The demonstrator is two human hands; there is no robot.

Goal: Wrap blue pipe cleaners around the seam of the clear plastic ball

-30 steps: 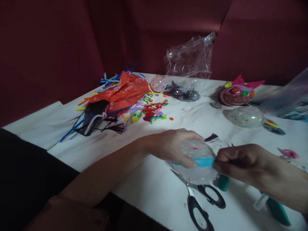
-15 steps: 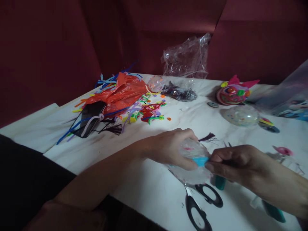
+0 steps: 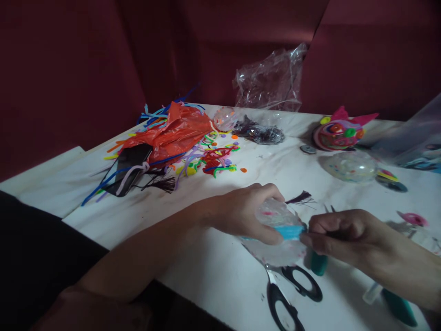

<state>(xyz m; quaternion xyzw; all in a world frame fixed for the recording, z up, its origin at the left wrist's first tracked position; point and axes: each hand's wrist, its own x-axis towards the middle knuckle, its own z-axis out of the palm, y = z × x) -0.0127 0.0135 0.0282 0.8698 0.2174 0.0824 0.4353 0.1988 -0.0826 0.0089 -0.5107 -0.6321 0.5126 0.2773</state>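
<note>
My left hand [image 3: 253, 214] is wrapped over a whitish translucent rounded piece [image 3: 285, 253] with pink spots, thumb at the front. A light blue strip [image 3: 291, 232] runs across that piece from under the thumb. The fingers of my right hand [image 3: 330, 232] are pinched on the strip's right end. Black-handled scissors [image 3: 301, 282] lie on the table just below the piece, their blades partly hidden under it. Beneath my right hand shows a green handle [image 3: 319, 264]. A dark tassel [image 3: 301, 198] lies behind the piece.
At the back left are a red plastic bag [image 3: 179, 131], pipe cleaners and a black packet [image 3: 129, 170]. Behind stands a clear bag [image 3: 270, 82]. A pink decorated figure [image 3: 339, 133] and a clear spotted dome [image 3: 354, 166] sit at the right, near another green handle [image 3: 399, 307].
My right hand has shifted slightly right with the strip's end, and more of the blue strip shows. My left hand stays in place on the piece.
</note>
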